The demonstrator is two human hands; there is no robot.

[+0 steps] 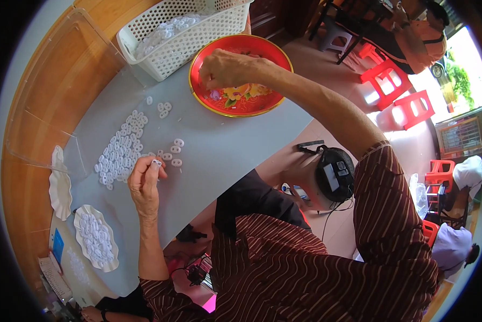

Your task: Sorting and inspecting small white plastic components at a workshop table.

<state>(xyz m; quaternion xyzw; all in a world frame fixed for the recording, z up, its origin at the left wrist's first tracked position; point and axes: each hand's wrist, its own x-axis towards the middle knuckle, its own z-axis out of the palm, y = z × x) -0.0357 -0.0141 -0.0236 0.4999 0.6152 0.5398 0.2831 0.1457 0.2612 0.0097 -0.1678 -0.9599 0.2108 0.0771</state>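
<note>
My left hand (144,185) is just above the grey table, thumb and fingers pinched on a small white two-holed plastic piece (156,162). Beside it lies a spread of similar white oval pieces (122,147), with a few loose ones (176,149) to its right. Across the table, my right hand (224,68) reaches into a round red tray (237,110) with a gold rim and painted flowers. Its fingers are curled together, and whatever they hold is hidden. Small dark bits (250,54) show on the tray's far side.
A white perforated basket (184,51) holding white pieces stands behind. At left, a scalloped white dish (110,265) is full of white parts, near another such dish (60,185) and a clear plastic cover (37,126). Red stools (383,78) and other people are to the right.
</note>
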